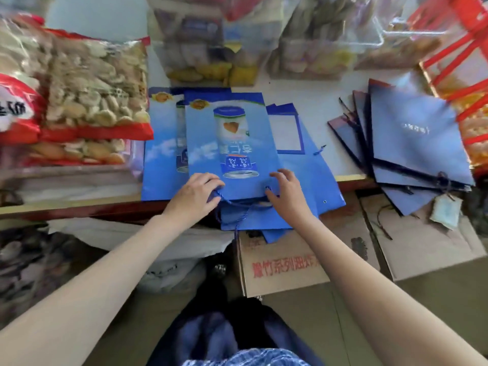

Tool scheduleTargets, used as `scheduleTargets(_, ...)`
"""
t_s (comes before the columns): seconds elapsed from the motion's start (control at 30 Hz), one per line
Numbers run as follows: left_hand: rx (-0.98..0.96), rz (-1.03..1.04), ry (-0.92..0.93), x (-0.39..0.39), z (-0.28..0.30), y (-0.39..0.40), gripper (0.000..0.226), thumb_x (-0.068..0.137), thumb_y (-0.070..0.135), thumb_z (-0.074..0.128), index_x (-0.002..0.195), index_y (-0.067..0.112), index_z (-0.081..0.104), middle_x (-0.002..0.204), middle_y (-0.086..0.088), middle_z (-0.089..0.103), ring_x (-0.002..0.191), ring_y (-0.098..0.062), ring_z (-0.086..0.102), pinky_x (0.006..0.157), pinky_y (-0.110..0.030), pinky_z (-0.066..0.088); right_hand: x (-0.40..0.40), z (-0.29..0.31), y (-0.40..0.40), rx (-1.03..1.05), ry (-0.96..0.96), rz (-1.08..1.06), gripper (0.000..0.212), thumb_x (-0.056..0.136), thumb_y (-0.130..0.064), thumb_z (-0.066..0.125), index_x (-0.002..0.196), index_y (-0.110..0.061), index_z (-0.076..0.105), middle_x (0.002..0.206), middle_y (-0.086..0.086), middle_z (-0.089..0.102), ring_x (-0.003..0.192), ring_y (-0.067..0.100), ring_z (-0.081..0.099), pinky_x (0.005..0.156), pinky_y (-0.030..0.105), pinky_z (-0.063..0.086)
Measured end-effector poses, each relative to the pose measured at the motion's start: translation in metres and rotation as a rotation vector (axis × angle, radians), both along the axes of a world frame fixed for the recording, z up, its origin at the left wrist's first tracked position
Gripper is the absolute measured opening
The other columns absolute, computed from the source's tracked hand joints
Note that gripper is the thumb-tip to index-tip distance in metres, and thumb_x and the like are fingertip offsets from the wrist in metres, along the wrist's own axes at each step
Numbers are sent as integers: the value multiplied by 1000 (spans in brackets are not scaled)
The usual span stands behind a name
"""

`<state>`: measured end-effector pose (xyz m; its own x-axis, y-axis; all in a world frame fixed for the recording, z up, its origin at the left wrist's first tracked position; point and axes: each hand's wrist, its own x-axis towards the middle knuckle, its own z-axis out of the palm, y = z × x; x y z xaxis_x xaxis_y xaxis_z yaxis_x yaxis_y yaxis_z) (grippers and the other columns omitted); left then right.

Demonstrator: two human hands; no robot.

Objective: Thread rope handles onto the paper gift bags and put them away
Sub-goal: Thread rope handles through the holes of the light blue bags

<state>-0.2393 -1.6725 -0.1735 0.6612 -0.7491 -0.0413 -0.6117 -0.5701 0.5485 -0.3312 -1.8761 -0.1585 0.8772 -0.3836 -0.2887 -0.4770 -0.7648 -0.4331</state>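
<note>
Both our hands sit at frame centre on the near edge of the top gift bag (227,138), the light-blue one printed with a can. Left hand (196,192) has its fingers curled down at the bag's mouth, right where the blue rope handle (239,203) comes out; looks like it pinches the rope, though the fingertips are hidden. Right hand (286,192) has its fingers bent loosely over the bag's edge, thumb near the rope's other end; can't tell if it grips anything.

Our read: we're mid-threading or seating the handle on this bag. Rope loops across the mouth and a tail hangs below the table edge (79,207). Next move calls for pulling the rope snug through the holes, checking both ends hold, then shifting the bag to a finished pile.

The bag lies flat on a stack of like blue bags (311,180), which overhangs the table edge below centre. One stray rope bit (319,149) lies right of the stack.

Right of frame: a fanned pile of darker blue bags (412,138) with dark cords. Left: big packs of biscuits (95,85) in red-trimmed wrap. Top: clear snack bags (211,48). Lower right: cardboard boxes (290,268) on the floor.

Table is crowded; snack packs hem the stack in on the left.
</note>
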Motion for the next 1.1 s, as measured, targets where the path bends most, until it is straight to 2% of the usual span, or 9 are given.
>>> scheduleTargets(0.13, -11, -112, -66, 7, -2, 2, 28, 66, 8, 80, 87, 5, 63, 96, -9, 63, 92, -22, 53, 80, -23, 34, -4, -9, -4, -71, 60, 9, 42, 93, -23, 54, 134, -15, 47, 147, 6, 32, 133, 31, 26, 104, 38, 29)
scheduleTargets(0.33, -6, -114, -146, 10, 3, 12, 30, 61, -5, 78, 75, 10, 57, 76, -4, 56, 71, -12, 45, 57, -22, 41, 4, 1, -5, 122, 14, -72, 41, 93, -14, 55, 133, -10, 47, 146, 14, 30, 132, 32, 34, 102, 32, 31)
scheduleTargets(0.47, 139, -185, -214, 9, 2, 14, 53, 59, 15, 83, 106, 4, 61, 104, -14, 61, 97, -27, 58, 79, -35, 52, -1, -6, 15, -200, 85, 284, 61, 95, -13, 46, 149, -15, 18, 158, 10, -4, 146, 29, -5, 116, 43, 3)
scheduleTargets(0.57, 362, -179, -192, -17, -10, -3, 74, 59, 29, 78, 118, -11, 57, 125, -29, 54, 114, -43, 56, 90, -54, 45, -13, -14, 28, -220, 163, 440, 67, 99, -25, 40, 150, -13, -2, 158, 2, -11, 146, 21, -11, 118, 40, -2)
scheduleTargets(0.7, 506, -142, -267, -36, -18, -14, 99, 67, 51, 73, 137, -7, 35, 146, -26, 28, 135, -35, 33, 109, -46, 26, -16, -19, 20, -233, 196, 462, 68, 100, -42, 34, 150, -19, -5, 158, 2, -14, 145, 21, -12, 117, 38, -4)
scheduleTargets(0.77, 529, -129, -308, -35, -23, -12, 95, 81, 55, 58, 143, -3, 16, 151, -19, 7, 142, -32, 15, 113, -43, 6, -16, -21, 19, -258, 236, 475, 68, 99, -46, 31, 150, -19, -6, 157, 1, -16, 145, 22, -14, 117, 38, -6)
scheduleTargets(0.87, 563, -109, -259, -39, -24, -17, 83, 73, 52, 63, 134, -2, 45, 142, -20, 41, 133, -32, 39, 108, -48, 25, -14, -20, 32, -262, 235, 448, 64, 101, -41, 28, 150, -15, -5, 158, 1, -15, 144, 26, -15, 116, 43, -8)
scheduleTargets(0.97, 457, -135, -241, -39, -26, -14, 69, 78, 47, 38, 127, 2, 56, 134, -15, 53, 125, -30, 50, 101, -49, 39, -14, -21, 28, -197, 180, 429, 59, 102, -34, 26, 150, -20, -3, 158, -7, -11, 145, 25, -14, 116, 42, -7)
scheduleTargets(1.1, 379, -162, -203, -32, -26, -2, 81, 82, 56, 22, 143, 4, 29, 151, -8, 25, 139, -22, 28, 116, -36, 16, -12, -21, 8, -61, 194, 467, 59, 102, -38, 29, 150, -24, -1, 158, -10, -8, 146, 17, -9, 117, 37, -1)
